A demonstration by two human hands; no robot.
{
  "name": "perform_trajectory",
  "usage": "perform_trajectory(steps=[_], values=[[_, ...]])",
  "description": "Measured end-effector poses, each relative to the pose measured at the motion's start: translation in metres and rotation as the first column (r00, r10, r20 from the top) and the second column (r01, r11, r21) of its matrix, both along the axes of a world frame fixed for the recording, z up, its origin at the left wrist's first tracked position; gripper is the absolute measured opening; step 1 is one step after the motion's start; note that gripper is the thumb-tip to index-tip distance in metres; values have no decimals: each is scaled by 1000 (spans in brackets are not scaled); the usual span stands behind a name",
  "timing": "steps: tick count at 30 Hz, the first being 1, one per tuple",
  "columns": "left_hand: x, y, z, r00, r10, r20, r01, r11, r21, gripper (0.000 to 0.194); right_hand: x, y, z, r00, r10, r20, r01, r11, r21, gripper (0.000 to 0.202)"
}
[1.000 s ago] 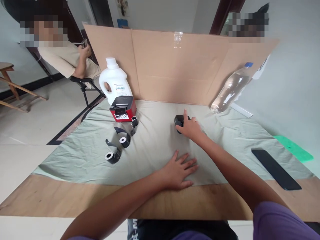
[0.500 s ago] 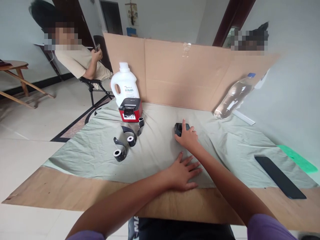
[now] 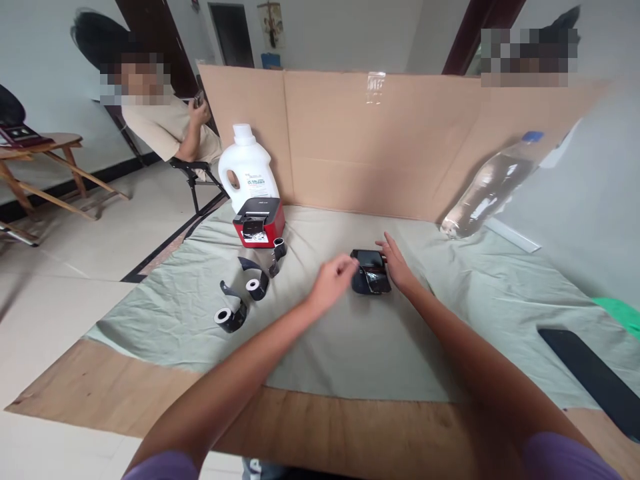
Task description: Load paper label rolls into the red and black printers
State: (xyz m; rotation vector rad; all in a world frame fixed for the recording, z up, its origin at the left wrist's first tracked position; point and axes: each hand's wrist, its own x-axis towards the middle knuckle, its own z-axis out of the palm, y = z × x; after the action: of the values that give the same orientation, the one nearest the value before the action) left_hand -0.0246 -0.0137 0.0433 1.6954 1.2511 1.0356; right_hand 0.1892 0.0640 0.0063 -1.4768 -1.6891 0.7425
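Observation:
A small black device (image 3: pixel 367 270) with a dark screen and a glossy black strip at its front lies on the cloth. It looks like a portable label printer or card terminal. My left hand (image 3: pixel 331 281) is at its left edge, with fingers curled together and slightly blurred; nothing shows in them. At the right edge is my right hand (image 3: pixel 399 265), its fingers stretched and apart, with the fingertips close to or touching the casing. To the left stand black rolls of tape or ribbon (image 3: pixel 231 319), their ends trailing loose, and a red and black printer (image 3: pixel 261 223).
A white detergent jug (image 3: pixel 249 170) stands behind the printer. Cardboard (image 3: pixel 360 147) walls off the back. A clear bottle (image 3: pixel 493 187) leans at the right, and a long black slab (image 3: pixel 587 373) lies near the front right. A person (image 3: pixel 155 127) sits beyond the table.
My left hand has lifted off the cloth, curled, and moved forward to the device. My right hand has shifted from on top of it to its right side, uncovering the screen and glossy strip.

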Motion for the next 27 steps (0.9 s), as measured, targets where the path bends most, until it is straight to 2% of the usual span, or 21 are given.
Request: perform_trajectory(steps=[1,2,4,7,9,14,22,27], values=[[-3,21,-1,996,89,-30,-92,989,-118,31,-3,-1,-4,998,-13,-54,13,1000,-7,74],[-6,40,-3,993,95,-74,-110,964,-241,26,-6,-2,-7,995,-32,-94,31,999,-5,75],[-9,65,-9,994,18,-112,-61,918,-393,18,-9,-2,-13,985,-71,-157,71,997,-5,79],[-6,77,-20,994,-100,-50,60,853,-518,19,-9,-1,-18,982,-92,-167,91,996,-14,80],[0,77,-26,995,-97,-3,79,830,-552,23,-8,0,-19,986,-99,-133,98,995,-16,78],[9,77,-34,1000,-18,7,19,831,-556,27,-10,-1,-15,984,-85,-156,81,996,-34,77],[8,80,-29,1000,31,0,-25,802,-597,25,-13,-1,-16,973,-111,-204,97,992,-77,72],[9,81,-23,999,38,3,-28,787,-616,24,-11,0,-18,967,-76,-244,62,996,-65,71]])
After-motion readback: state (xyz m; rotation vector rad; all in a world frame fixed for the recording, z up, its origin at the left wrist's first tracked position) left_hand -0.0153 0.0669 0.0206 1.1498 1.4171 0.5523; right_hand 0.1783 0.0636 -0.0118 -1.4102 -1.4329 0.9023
